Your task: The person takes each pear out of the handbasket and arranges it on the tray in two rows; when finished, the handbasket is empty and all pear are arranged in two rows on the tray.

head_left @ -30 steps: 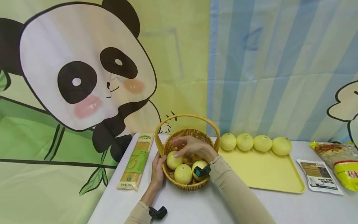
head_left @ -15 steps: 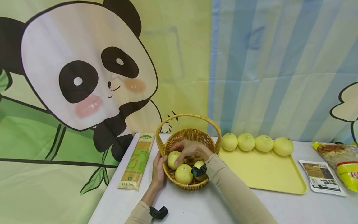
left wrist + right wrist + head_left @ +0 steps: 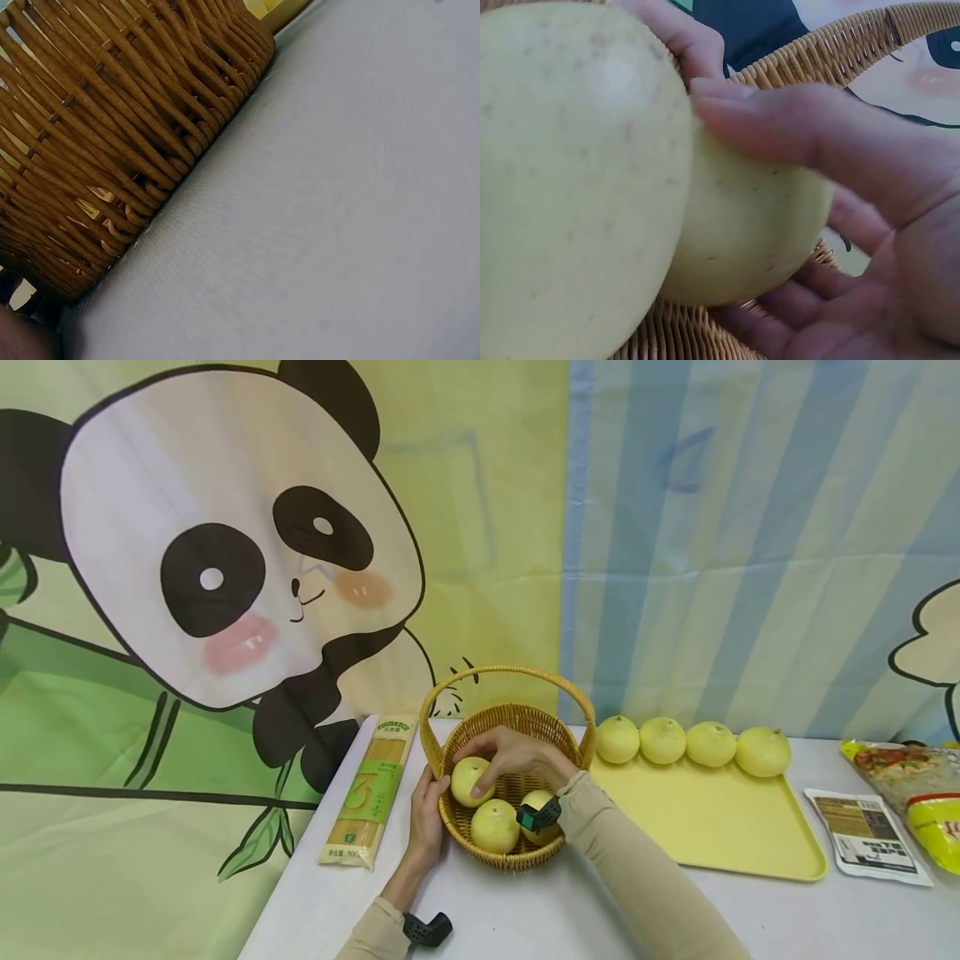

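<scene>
In the head view a wicker basket (image 3: 517, 720) with an arched handle stands on the table, with three pale yellow round fruits inside. My right hand (image 3: 513, 753) grips the left fruit (image 3: 469, 779), thumb on the near side. The right wrist view shows its fingers (image 3: 810, 300) under that fruit (image 3: 750, 225). Beside it in the basket lie a front fruit (image 3: 494, 827) and a right fruit (image 3: 537, 806), the latter partly hidden by the wrist camera. My left hand (image 3: 427, 818) holds the basket's left side at the rim. The left wrist view shows mostly woven wall (image 3: 127, 112).
A yellow tray (image 3: 720, 827) lies right of the basket, with several similar fruits (image 3: 711, 744) in a row along its back edge. Noodles in a long packet (image 3: 367, 802) lie left. Further right are a white-and-brown pouch (image 3: 866, 835) and a bright yellow bag (image 3: 933, 818).
My right hand has come down from above the left fruit and taken hold of it. That fruit has risen slightly. The left hand stays at the basket.
</scene>
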The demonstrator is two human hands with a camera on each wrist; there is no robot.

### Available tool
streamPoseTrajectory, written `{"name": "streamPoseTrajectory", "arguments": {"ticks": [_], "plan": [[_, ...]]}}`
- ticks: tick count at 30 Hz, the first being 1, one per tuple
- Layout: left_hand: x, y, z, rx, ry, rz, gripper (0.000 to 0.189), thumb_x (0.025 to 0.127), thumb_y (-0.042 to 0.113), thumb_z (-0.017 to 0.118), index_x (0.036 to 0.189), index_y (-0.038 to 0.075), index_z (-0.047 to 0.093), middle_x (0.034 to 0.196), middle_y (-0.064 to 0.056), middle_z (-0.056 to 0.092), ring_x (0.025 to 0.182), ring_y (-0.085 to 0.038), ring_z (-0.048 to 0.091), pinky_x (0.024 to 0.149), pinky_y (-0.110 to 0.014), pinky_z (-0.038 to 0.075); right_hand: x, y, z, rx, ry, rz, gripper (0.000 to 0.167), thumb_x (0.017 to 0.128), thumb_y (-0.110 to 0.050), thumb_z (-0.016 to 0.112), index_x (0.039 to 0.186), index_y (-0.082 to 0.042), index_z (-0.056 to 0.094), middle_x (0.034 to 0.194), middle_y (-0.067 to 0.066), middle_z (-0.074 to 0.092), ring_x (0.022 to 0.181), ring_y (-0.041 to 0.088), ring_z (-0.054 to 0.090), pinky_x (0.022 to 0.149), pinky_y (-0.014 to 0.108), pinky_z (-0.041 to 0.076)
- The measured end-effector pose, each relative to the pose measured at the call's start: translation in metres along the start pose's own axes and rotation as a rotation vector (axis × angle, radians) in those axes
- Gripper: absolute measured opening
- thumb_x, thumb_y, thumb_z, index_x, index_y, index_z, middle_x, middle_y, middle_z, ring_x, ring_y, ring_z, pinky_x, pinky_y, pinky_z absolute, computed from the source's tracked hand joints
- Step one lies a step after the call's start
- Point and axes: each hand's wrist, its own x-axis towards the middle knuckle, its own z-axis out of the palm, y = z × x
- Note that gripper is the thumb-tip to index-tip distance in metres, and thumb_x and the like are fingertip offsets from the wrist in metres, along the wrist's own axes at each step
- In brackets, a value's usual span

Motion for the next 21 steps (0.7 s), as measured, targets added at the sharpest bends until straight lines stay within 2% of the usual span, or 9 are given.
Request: {"name": "streamPoseTrajectory", "arguments": {"ticks": [6, 10, 13, 18, 21], "plan": [[0.000, 0.000, -0.001, 0.014, 0.000, -0.013, 0.051, 0.107, 0.026, 0.043, 0.158, 0.023, 0.049, 0.159, -0.002, 0.054, 0.149, -0.019, 0.046, 0.117, -0.022, 0.037, -0.004, -0.003, -0.002, 0.055, 0.043, -0.097, 0.064, 0.074, -0.001, 0.091, 0.135, -0.008, 0.073, 0.139, 0.006, 0.071, 0.121, 0.018, 0.064, 0.097, 0.031, 0.055], [0.000, -0.002, 0.000, 0.021, 0.003, -0.015, 0.051, 0.107, 0.027, 0.044, 0.158, 0.024, 0.048, 0.158, -0.003, 0.055, 0.147, -0.021, 0.048, 0.119, -0.027, 0.036, -0.016, -0.008, -0.007, 0.080, 0.108, -0.122, 0.063, 0.075, -0.004, 0.092, 0.135, -0.008, 0.073, 0.138, 0.005, 0.072, 0.125, 0.018, 0.063, 0.096, 0.030, 0.054], [0.001, -0.001, 0.001, 0.024, 0.001, -0.014, 0.051, 0.107, 0.027, 0.044, 0.158, 0.024, 0.049, 0.157, -0.003, 0.056, 0.146, -0.021, 0.049, 0.121, -0.033, 0.035, -0.030, -0.013, -0.012, 0.088, 0.151, -0.106, 0.062, 0.076, -0.006, 0.093, 0.135, -0.008, 0.073, 0.137, 0.003, 0.073, 0.124, 0.017, 0.064, 0.096, 0.029, 0.054], [0.001, -0.002, 0.001, 0.034, 0.010, -0.003, 0.050, 0.107, 0.027, 0.044, 0.157, 0.023, 0.050, 0.156, -0.005, 0.056, 0.147, -0.022, 0.049, 0.124, -0.040, 0.034, -0.054, -0.018, -0.017, 0.142, 0.174, -0.100, 0.065, 0.077, -0.008, 0.093, 0.138, -0.007, 0.071, 0.131, 0.007, 0.076, 0.114, 0.018, 0.069, 0.093, 0.030, 0.058], [0.001, -0.003, 0.000, 0.040, 0.021, -0.007, 0.051, 0.108, 0.027, 0.044, 0.158, 0.024, 0.049, 0.158, -0.004, 0.055, 0.149, -0.021, 0.047, 0.123, -0.037, 0.034, -0.068, -0.021, -0.017, 0.143, 0.175, -0.130, 0.065, 0.077, -0.010, 0.093, 0.138, -0.011, 0.072, 0.123, 0.009, 0.079, 0.105, 0.018, 0.071, 0.087, 0.031, 0.060]]}}
